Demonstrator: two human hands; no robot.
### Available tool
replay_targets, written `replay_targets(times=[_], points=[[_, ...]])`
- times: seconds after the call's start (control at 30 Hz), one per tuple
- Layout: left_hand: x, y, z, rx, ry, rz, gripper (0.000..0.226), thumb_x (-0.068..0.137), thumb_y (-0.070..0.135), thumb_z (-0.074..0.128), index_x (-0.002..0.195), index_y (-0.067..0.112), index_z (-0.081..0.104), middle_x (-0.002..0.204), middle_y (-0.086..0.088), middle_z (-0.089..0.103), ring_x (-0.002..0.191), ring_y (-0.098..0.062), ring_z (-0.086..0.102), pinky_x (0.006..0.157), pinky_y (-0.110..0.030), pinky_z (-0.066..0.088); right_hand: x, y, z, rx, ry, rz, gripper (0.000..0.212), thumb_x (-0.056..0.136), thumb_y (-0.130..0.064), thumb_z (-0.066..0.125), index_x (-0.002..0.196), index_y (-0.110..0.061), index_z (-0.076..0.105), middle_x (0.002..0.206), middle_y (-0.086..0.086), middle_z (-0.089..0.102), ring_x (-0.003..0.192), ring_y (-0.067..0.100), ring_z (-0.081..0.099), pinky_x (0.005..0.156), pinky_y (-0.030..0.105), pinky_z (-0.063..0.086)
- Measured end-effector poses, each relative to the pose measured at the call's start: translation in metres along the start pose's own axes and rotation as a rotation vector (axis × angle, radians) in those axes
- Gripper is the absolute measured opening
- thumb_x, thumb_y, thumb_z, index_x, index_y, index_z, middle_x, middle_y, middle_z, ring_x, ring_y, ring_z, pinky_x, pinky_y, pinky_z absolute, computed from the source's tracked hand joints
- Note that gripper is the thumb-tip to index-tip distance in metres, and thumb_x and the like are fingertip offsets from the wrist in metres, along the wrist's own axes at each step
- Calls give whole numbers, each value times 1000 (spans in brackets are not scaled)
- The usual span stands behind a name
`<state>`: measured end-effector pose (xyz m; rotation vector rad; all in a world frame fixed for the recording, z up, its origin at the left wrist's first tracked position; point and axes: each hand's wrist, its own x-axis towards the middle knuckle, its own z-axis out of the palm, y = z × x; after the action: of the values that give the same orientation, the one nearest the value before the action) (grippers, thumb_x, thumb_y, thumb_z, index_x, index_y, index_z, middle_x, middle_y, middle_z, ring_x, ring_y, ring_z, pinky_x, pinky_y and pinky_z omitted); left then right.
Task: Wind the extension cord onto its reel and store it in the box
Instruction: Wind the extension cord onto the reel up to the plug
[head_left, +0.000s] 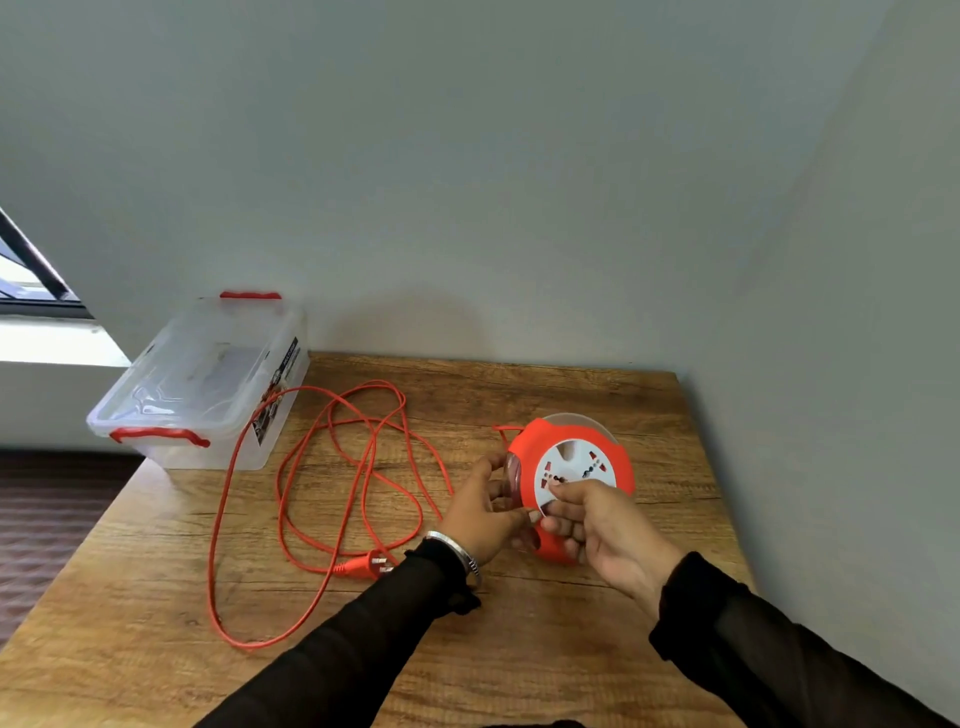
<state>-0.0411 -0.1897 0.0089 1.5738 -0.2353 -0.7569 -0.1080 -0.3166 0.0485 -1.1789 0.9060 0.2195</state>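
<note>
An orange reel (621, 457) with a white socket face is held tilted just above the wooden table (519, 649), right of centre. My left hand (480, 514) grips its left edge. My right hand (597, 525) holds its lower front, fingers on the white face. The orange cord (358, 467) runs off the reel's back and lies in loose loops over the table's middle and left. Its plug (363, 565) rests near my left wrist. A clear plastic box (197, 384) with red handles stands open at the far left corner.
A grey wall runs close behind the table and along its right side. The table's left edge drops to a dark floor. A window sits at the far left. One cord loop lies against the box's side.
</note>
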Motion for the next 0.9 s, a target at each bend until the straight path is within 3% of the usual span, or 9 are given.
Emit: replay_targets(times=[0.07,0.13,0.27,0.33,0.43,0.53,0.63,0.77,0.9], points=[[1,1,-2,4,-4,-5,59,77,-10,65,126,14,41,95,-5,62,70,-12,65,52,-35,59,-6,-5,-5,-129,-23,-23,14,91,-19,56,88,-9,65,69,-1,74,49,7,58,47,20,34],[3,4,-6,5,5,-16,55,76,-13,65,120,14,45,94,-4,61,68,-14,66,52,-39,59,-12,-9,-16,-438,8,-112,15,88,-27,63,90,-12,67,82,-1,75,58,9,60,50,21,36],[11,19,-15,128,11,-11,53,75,-10,67,120,11,50,84,2,61,50,-14,63,45,-29,55,-19,-16,-39,-1425,263,-680,37,87,-33,59,124,-26,57,121,-1,60,110,18,55,87,30,45],[14,31,-18,183,-43,-24,51,77,-10,65,121,11,50,83,0,63,46,-15,62,42,-24,52,-22,-22,-37,-1739,161,-905,47,90,-28,53,136,-37,45,140,3,46,122,24,48,94,35,42],[21,48,-21,330,-122,-31,45,78,-11,62,117,10,53,80,-4,61,47,-13,63,40,-21,51,-21,-29,-30,-2033,-4,-881,62,94,-21,49,145,-45,23,153,16,24,129,32,42,93,37,43],[26,61,-28,485,-188,-30,49,78,-7,63,122,13,54,100,-9,63,73,-32,67,53,-32,56,-13,-26,-29,-2144,-53,-819,73,95,-16,46,146,-50,7,149,24,21,124,38,46,86,41,49],[26,70,-32,606,-261,-21,56,77,-2,67,127,18,51,106,-2,61,80,-27,67,60,-36,57,-5,-25,-29,-2142,-70,-838,71,95,-24,45,142,-54,0,132,21,41,99,36,57,77,41,53],[25,73,-32,644,-268,-38,59,76,-2,68,129,18,49,113,-2,58,84,-26,66,64,-38,58,6,-22,-25,-2310,32,-1153,65,91,-39,52,145,-44,15,106,17,63,100,37,56,109,53,27],[23,68,-31,614,-220,-55,53,76,-3,66,122,17,51,110,-4,60,79,-28,67,67,-42,58,5,-15,-21,-2302,165,-1158,69,88,-43,56,147,-39,20,97,15,68,98,38,56,114,55,18]])
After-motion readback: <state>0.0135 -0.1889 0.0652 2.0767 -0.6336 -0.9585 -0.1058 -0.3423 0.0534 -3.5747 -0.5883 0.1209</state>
